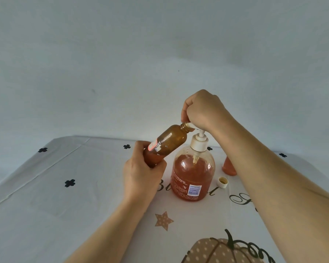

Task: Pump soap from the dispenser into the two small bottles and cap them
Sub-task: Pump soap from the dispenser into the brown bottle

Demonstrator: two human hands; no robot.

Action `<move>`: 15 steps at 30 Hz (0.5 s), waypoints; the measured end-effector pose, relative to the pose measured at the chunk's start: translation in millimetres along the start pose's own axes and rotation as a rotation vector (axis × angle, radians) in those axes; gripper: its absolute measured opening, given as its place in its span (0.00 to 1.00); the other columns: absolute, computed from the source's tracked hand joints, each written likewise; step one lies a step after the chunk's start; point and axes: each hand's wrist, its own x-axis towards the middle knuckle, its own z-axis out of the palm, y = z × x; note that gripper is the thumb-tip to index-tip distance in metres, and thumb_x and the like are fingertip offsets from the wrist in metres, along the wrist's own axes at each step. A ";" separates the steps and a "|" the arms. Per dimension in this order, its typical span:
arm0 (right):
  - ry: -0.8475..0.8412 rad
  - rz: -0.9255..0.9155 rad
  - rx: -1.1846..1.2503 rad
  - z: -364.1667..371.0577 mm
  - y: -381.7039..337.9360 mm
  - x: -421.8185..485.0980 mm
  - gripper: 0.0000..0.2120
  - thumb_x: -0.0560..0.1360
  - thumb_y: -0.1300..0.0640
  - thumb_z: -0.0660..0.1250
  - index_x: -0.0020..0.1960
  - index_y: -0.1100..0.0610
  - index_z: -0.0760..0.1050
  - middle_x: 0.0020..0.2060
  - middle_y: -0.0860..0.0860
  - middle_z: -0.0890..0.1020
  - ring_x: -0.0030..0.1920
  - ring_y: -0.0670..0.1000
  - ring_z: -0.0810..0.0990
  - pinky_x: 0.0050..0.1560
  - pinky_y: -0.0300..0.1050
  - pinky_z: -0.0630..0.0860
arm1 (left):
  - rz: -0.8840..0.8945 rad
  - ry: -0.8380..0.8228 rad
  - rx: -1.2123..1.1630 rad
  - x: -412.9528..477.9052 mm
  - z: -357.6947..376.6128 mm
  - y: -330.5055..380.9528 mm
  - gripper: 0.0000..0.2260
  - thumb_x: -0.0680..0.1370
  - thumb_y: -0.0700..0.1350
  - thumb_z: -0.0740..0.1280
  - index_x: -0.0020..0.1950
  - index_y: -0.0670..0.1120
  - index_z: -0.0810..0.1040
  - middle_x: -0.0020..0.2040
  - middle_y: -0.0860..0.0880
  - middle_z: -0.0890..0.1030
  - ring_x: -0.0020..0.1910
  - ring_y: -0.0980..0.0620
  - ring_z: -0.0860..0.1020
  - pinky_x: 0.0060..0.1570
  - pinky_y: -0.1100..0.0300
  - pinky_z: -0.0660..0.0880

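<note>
- Soap dispenser [193, 175], one: clear bottle, about three-quarters full of orange soap, standing upright mid-table on the cloth, barcode label facing me.
- Pump head [199, 141], one: white, on top of the dispenser, its spout pointing left.
- Right hand [203, 111], mine: fingers curled tight in a fist round the top of the pump head, wrist above it.
- Left hand [142, 173], mine: wrapped round the lower half of one small bottle, lifted clear of the table just left of the dispenser.
- Small bottles, two. Held bottle [171, 139]: amber, uncapped, tilted with its neck up and to the right, mouth touching the spout; orange soap sits in its lower part. Second bottle [228, 168]: orange, standing on the table right of the dispenser, its top hidden behind my right forearm, so I cannot tell whether it is capped.
- Loose cap [223, 182], one: white, open side up, on the table between the dispenser and the second bottle.
- Tablecloth [65, 205], one: white, printed with five black clovers, one dotted star [163, 221], one dotted pumpkin [217, 251] and black script.
</note>
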 end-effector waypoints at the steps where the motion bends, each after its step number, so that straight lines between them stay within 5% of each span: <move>1: -0.007 0.007 -0.002 0.6 0.1 1.0 0.15 0.68 0.69 0.60 0.46 0.59 0.83 0.44 0.55 0.84 0.47 0.56 0.82 0.54 0.54 0.81 | 0.001 0.003 -0.002 0.1 0.2 -0.6 0.12 0.71 0.38 0.70 0.47 0.51 0.72 0.34 0.55 0.77 0.33 0.63 0.75 0.30 0.73 0.69; 15: -0.051 0.012 -0.036 5.0 1.9 8.9 0.15 0.71 0.68 0.59 0.49 0.60 0.82 0.46 0.56 0.84 0.48 0.57 0.82 0.56 0.55 0.80 | 0.001 -0.006 -0.004 -0.9 0.4 0.9 0.13 0.71 0.37 0.71 0.46 0.52 0.72 0.33 0.56 0.76 0.32 0.65 0.74 0.29 0.75 0.69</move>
